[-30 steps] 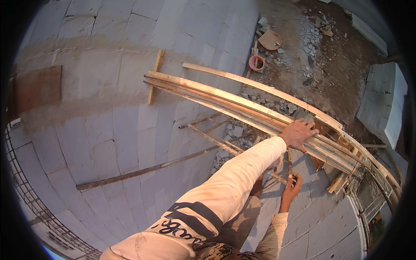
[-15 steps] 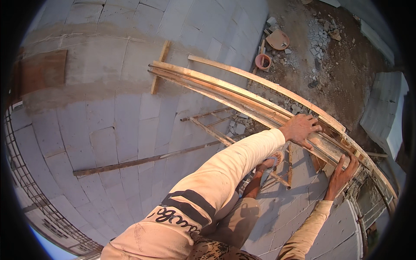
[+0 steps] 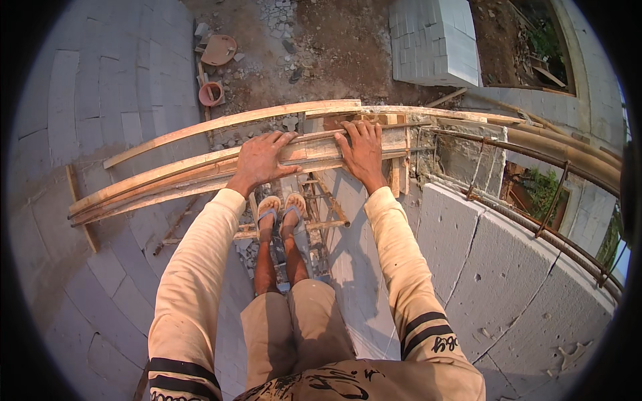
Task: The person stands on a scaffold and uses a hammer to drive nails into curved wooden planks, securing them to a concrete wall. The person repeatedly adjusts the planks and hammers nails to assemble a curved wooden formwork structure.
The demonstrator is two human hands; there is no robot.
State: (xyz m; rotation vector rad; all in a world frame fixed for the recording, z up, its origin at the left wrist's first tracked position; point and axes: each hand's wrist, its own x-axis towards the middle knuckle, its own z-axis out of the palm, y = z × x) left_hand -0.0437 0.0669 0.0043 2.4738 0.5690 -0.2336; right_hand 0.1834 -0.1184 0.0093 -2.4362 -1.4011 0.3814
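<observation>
A long wooden formwork (image 3: 167,162) of parallel boards spans the gap between two block walls, in front of me. My left hand (image 3: 263,159) lies across it, fingers bent over the far board and thumb apart toward the right. Farther right, my right hand (image 3: 362,152) grips the formwork near its right end, its fingertips over the far edge. A thin rod (image 3: 408,125) runs along the top and passes under the right fingers. What lies beneath both palms is hidden. Beyond stands a separate curved-looking board (image 3: 231,121).
Below, my sandalled feet stand by a scaffold of wooden poles (image 3: 332,200). Steel reinforcing bars (image 3: 555,200) run along the top of the right block wall (image 3: 508,267). On the ground lie a pink bucket (image 3: 210,93), rubble (image 3: 277,17) and a stack of pale blocks (image 3: 435,43).
My view has swung to the right, bringing the right wall and its bars into sight. Both hands stay on the formwork; the left now sits farther from its right end.
</observation>
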